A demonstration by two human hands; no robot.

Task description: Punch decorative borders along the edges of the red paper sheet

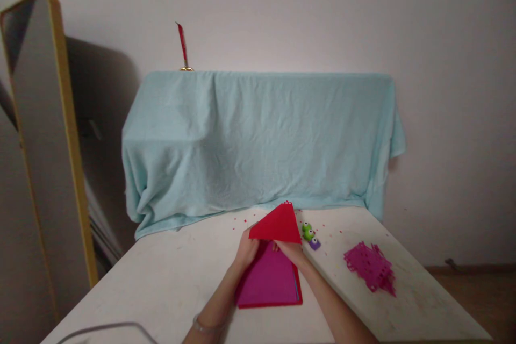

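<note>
A red sheet of paper (278, 224), folded to a roughly triangular shape with small cut-outs at its far tip, is held up over the table. My left hand (246, 250) grips its near left edge, the fingers partly hidden behind it. My right hand (289, 250) holds the near right edge, its fingers curled under the paper. Below both hands lies a stack of magenta paper (268, 282) with red sheets showing at its right and near edges. Just right of the held paper are small green and purple pieces (308, 234) with eye-like white spots.
A heap of magenta cut-out paper (371, 267) lies on the right of the white table (181, 274). Tiny red scraps are scattered at the back. A light blue cloth (262, 140) covers something behind the table. A gold-framed mirror (64, 118) leans at the left.
</note>
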